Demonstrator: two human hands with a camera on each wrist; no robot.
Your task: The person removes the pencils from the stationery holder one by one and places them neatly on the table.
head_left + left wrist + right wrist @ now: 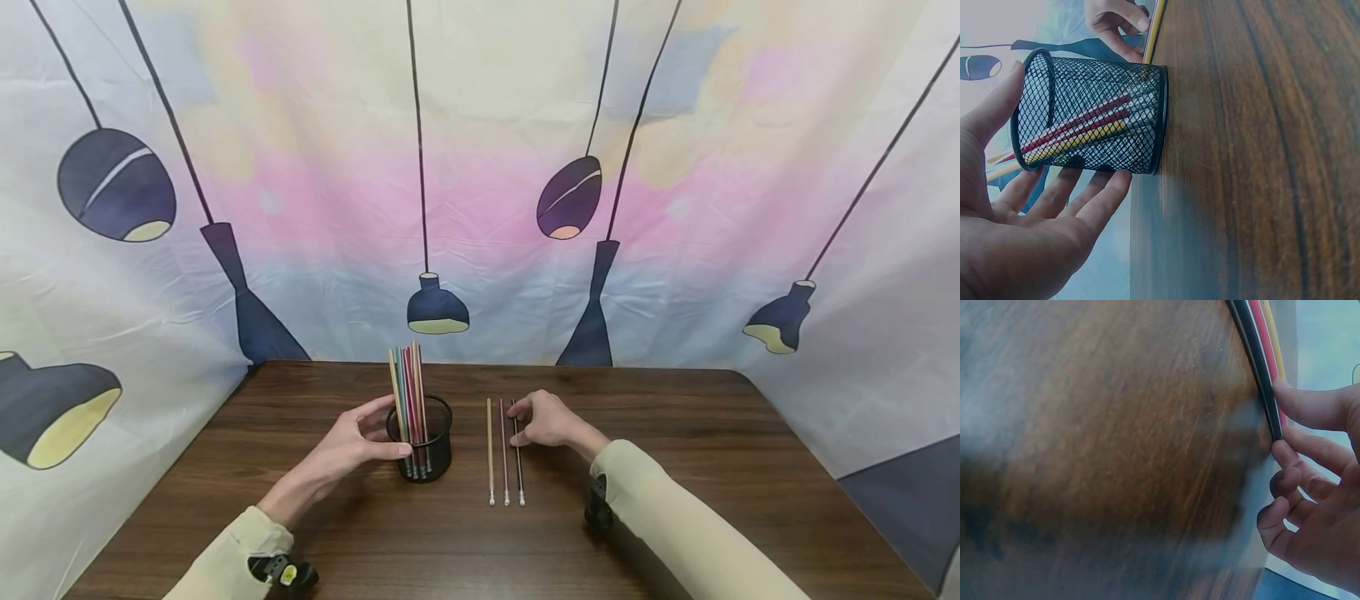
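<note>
A black mesh pencil cup [435, 442] stands upright on the table with several coloured pencils [408, 387] leaning in it. My left hand [360, 433] holds the cup from the left, thumb at the rim and fingers curved around its side; the left wrist view shows the cup's mesh wall [1091, 112] close up. To the right, three pencils lie side by side: a yellow pencil [491, 450], a pink pencil [504, 450] and a black pencil [518, 467], eraser ends nearest me. My right hand [551, 421] pinches the black pencil [1257, 356] toward its far end.
The brown wood-grain table [360, 542] carries the cup and the loose pencils. Behind it hangs a cloth backdrop [495, 217] printed with dark lamps. Each sleeve has a black wrist camera [597, 504] at its cuff.
</note>
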